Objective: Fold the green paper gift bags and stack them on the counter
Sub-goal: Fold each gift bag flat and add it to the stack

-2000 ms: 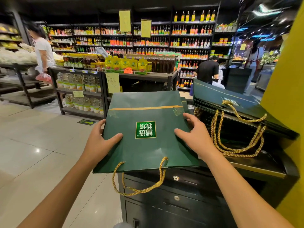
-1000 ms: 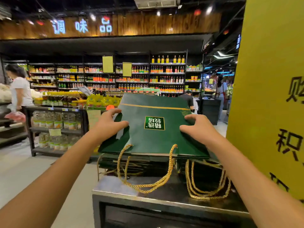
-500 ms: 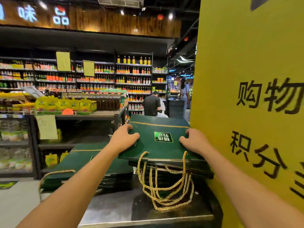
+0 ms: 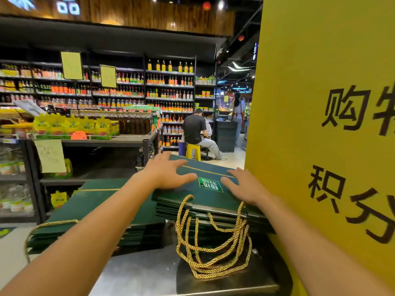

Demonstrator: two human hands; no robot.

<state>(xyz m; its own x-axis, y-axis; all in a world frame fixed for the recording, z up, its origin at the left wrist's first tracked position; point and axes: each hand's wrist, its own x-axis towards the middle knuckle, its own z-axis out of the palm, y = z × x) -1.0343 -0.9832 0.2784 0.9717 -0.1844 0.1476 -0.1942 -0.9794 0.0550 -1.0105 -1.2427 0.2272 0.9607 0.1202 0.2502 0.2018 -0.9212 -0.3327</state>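
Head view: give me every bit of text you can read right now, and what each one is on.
"购", next character cut off: yellow pillar, upper line.
"积分", running off frame: same pillar, lower line.
"品": lit sign overhead, its neighbour cut off.
Label on the top gift bag: upside down, blurred, unreadable.
Hanging yellow cards, paper note, yellow pouches: too small or blurred.

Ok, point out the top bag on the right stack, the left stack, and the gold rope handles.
top bag (image 4: 210, 184): head view, on its printed label.
left stack (image 4: 92, 195): head view, top face.
gold rope handles (image 4: 222, 268): head view, lowest loops.
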